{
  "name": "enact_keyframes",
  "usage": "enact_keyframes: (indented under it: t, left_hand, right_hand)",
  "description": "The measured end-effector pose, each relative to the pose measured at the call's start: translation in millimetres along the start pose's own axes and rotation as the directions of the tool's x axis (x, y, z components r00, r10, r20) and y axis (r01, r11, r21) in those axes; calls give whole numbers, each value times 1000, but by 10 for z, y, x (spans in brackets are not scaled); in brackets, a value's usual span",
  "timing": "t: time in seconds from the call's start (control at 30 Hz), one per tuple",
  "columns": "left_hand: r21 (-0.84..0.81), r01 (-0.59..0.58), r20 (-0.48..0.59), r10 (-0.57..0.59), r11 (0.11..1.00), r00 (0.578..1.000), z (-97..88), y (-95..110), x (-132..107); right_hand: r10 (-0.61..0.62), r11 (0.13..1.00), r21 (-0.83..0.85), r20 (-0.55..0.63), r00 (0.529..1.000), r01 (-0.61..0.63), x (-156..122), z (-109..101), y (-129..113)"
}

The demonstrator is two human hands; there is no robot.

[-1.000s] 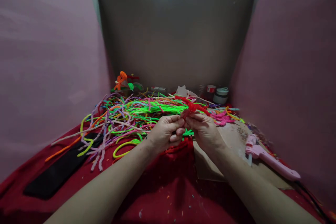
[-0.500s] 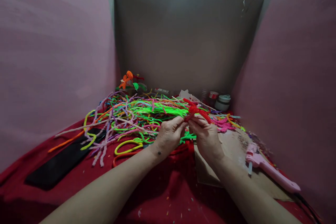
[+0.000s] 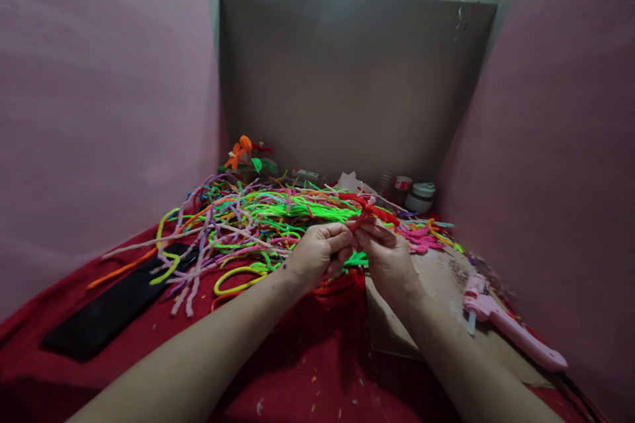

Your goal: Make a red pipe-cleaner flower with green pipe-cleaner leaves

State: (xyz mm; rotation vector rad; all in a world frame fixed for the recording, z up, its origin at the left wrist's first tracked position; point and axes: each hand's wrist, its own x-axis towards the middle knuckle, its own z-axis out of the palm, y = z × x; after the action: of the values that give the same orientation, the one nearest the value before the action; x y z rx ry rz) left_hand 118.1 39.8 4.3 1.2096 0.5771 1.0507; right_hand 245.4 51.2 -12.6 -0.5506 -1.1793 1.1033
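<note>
Scraps [image 3: 260,406] littered the near stretch of red cloth [image 3: 297,337], loose enough, I thought, to cling to anything fuzzy set down there. To the right, a pink glue gun [image 3: 520,336] lay on a flat board [image 3: 441,277]; I couldn't tell whether it was hot, but a careless swing of the right forearm might have knocked it. Ahead, the left hand [image 3: 315,252] and right hand [image 3: 389,258] met, each grip pinching a red fuzzy piece [image 3: 366,210] between thumb and fingers, raised before a heap of coloured stems [image 3: 307,205]. Fingers hid part of it; too hard a twist could have kinked it, too light a pinch could have dropped it into that tangle, where its tips might have snagged. Farther back, a lidded jar [image 3: 421,198] seemed safely out of reach of any slip.
</note>
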Motion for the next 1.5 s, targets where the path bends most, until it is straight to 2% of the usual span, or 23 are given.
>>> enact_keyframes:
  t: [0.2,0.3,0.5,0.63,1.0,1.17,1.5]
  left_hand:
    - [-127,111,139,-93,986,986,-40,34,-11]
    - [-128,139,160,-118,982,980,-49,49,-14]
    - [-151,154,189,-124,976,974,-74,25,-5]
    - [-162,160,212,-124,974,969,-91,10,3]
    - [-171,156,189,-123,973,974,-59,-7,-5]
    - [-176,111,179,-79,978,981,-54,-51,9]
    - [-137,95,87,-83,986,993,6,-26,7]
  right_hand:
    - [59,997,42,76,995,-62,6,13,-89]
    - [91,993,69,66,994,-96,4,8,-110]
    - [93,996,4,40,995,-94,1,-6,-96]
    - [102,994,44,41,994,-103,1,-5,-81]
    - [110,993,41,6,994,-110,-15,-20,-72]
    - [85,995,45,-14,996,-84,-15,-30,-62]
    - [92,995,53,-82,992,-88,-17,-32,-39]
